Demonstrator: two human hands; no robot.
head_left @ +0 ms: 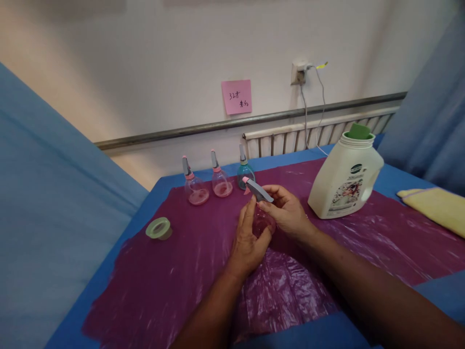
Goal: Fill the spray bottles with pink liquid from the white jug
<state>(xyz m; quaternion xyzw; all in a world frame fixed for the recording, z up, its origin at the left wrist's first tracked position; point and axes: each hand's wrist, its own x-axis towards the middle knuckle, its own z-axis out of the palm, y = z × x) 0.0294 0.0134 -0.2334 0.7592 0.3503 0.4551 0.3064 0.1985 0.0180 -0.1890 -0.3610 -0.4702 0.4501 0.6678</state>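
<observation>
Between my hands is a small clear spray bottle (267, 223) with a pinkish body and a grey-and-pink trigger head (258, 190). My left hand (249, 240) is closed around the bottle's body from the left. At the neck, just under the trigger head, the fingers of my right hand (286, 213) are closed on it. The bottle is partly hidden by my fingers. Farther back stand two clear spray bottles with pink collars, one at the left (196, 189) and one beside it (221, 183), each with some liquid low inside. A teal spray bottle (245, 173) stands right of them.
A large cream jug (345, 179) with a green piece in its mouth stands at the right. A pale green cap (159, 228) lies at the left. A yellow cloth (438, 208) is at the right edge. Purple plastic sheeting (174, 281) covers the blue table.
</observation>
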